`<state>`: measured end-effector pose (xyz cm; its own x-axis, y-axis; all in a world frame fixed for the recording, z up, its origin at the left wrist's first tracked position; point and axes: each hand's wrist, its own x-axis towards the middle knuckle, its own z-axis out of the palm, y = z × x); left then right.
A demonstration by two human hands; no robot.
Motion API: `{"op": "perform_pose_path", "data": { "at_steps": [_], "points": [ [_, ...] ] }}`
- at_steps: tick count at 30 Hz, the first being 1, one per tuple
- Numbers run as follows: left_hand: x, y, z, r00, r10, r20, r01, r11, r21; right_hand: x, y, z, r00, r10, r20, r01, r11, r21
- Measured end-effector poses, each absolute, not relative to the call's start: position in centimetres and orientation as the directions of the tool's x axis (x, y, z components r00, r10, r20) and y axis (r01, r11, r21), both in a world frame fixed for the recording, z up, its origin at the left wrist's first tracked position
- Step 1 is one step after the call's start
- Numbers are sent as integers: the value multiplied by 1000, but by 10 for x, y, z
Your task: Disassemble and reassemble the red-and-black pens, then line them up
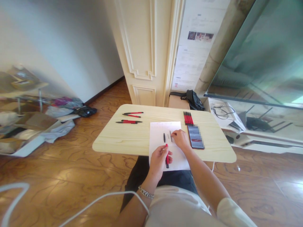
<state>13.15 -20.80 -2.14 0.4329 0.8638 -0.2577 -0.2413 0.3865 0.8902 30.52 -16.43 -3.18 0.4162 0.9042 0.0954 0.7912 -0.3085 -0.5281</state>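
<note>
My left hand [159, 159] is closed round a red pen body [167, 156] with a black end, held over a white sheet of paper [157, 134] on a small light wooden table [127, 138]. My right hand [181, 139] rests on the sheet with its fingertips pinched at a thin dark pen part [170, 136]. A small black pen piece [164, 137] lies on the paper just left of it.
Several red and black pens [188, 118] lie bundled at the table's back right, next to a phone [196, 136]. More pens [130, 117] lie at the back left. A black bag [193, 99] sits behind the table; clutter lies on the floor at left.
</note>
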Motion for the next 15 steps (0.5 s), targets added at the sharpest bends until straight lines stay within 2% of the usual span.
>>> {"op": "perform_pose_path", "data": {
  "at_steps": [3, 8, 11, 15],
  "points": [
    [131, -205, -23, 431, 859, -276, -258, 410, 875, 307, -165, -28, 426, 899, 105, 758, -290, -584],
    [132, -198, -25, 394, 881, -262, -319, 399, 860, 300, -193, -7, 492, 851, 184, 613, -189, -767],
    [135, -194, -27, 355, 907, -226, -343, 351, 871, 278, -222, -3, 366, 921, 136, 498, -70, -864],
    [140, -193, -28, 347, 921, -176, -309, 289, 906, 251, -246, -10, 300, 949, 94, 405, -38, -913]
  ]
}}
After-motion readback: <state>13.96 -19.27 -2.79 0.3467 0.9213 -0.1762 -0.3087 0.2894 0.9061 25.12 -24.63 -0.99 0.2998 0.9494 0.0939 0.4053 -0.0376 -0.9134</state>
